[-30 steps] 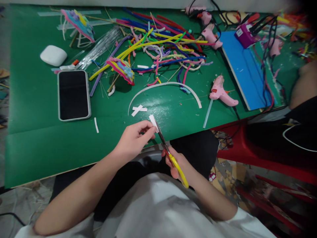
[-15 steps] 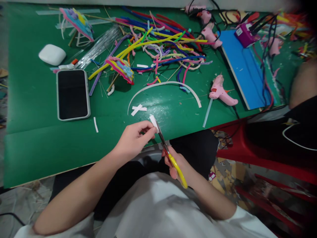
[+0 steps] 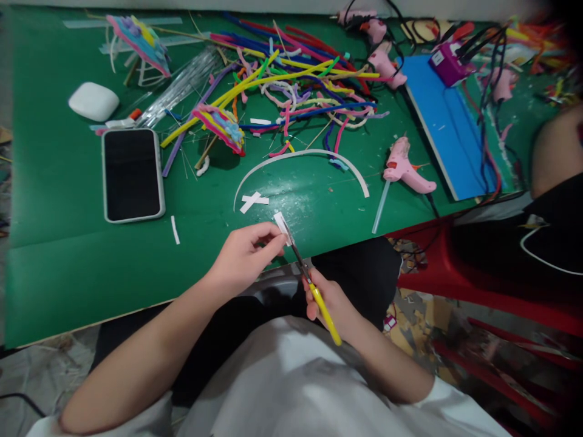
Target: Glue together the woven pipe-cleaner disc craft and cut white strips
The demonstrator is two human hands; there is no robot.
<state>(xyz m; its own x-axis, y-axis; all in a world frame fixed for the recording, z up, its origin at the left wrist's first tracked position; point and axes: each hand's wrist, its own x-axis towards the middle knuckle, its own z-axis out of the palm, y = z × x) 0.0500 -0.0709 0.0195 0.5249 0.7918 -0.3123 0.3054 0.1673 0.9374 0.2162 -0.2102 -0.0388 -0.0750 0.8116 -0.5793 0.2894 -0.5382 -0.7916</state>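
Note:
My left hand [image 3: 246, 255] pinches a small white strip [image 3: 281, 224] just over the near edge of the green table [image 3: 68, 243]. My right hand [image 3: 330, 300] is closed round yellow-handled scissors [image 3: 314, 291], whose blades reach up to the strip's lower end. Beyond the strip, a long curved white band [image 3: 300, 156] and two crossed white strips [image 3: 252, 200] lie flat on the table. Another short white strip [image 3: 175, 229] lies further left.
A phone [image 3: 132, 174] and a white case [image 3: 93, 101] lie at the left. A heap of coloured pipe cleaners [image 3: 291, 79] fills the back. A pink glue gun [image 3: 403, 173] and a blue board [image 3: 449, 127] are right, near another person's arm [image 3: 555, 152].
The scissors and my right hand have shifted slightly toward me and left; the blades look more closed against the strip. My left hand has barely moved.

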